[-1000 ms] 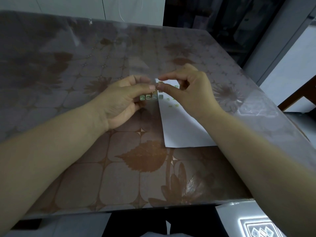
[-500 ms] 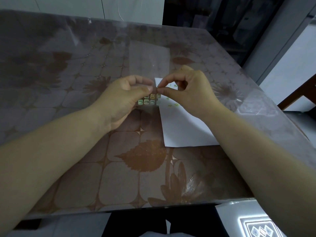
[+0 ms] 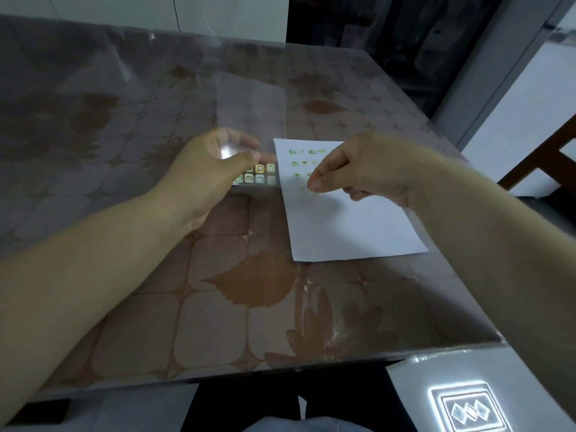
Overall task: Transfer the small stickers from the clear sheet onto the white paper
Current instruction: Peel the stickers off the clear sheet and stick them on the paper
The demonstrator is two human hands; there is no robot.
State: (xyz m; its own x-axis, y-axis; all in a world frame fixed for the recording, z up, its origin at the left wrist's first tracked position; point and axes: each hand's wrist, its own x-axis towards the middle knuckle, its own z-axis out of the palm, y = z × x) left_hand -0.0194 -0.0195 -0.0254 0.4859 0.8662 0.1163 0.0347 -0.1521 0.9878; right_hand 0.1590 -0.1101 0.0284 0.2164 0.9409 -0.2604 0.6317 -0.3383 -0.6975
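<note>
Near the middle of the table (image 3: 218,307), the left hand (image 3: 212,173) pinches the clear sheet (image 3: 252,120) between thumb and curled fingers, its remaining stickers (image 3: 259,173) just beside the white paper (image 3: 349,226), while the right hand (image 3: 367,169) pinches one small sticker (image 3: 310,189) over the paper, toward the table's right edge.

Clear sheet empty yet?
Not empty: the clear sheet, held by the left hand, carries several stickers near its lower edge.
</note>
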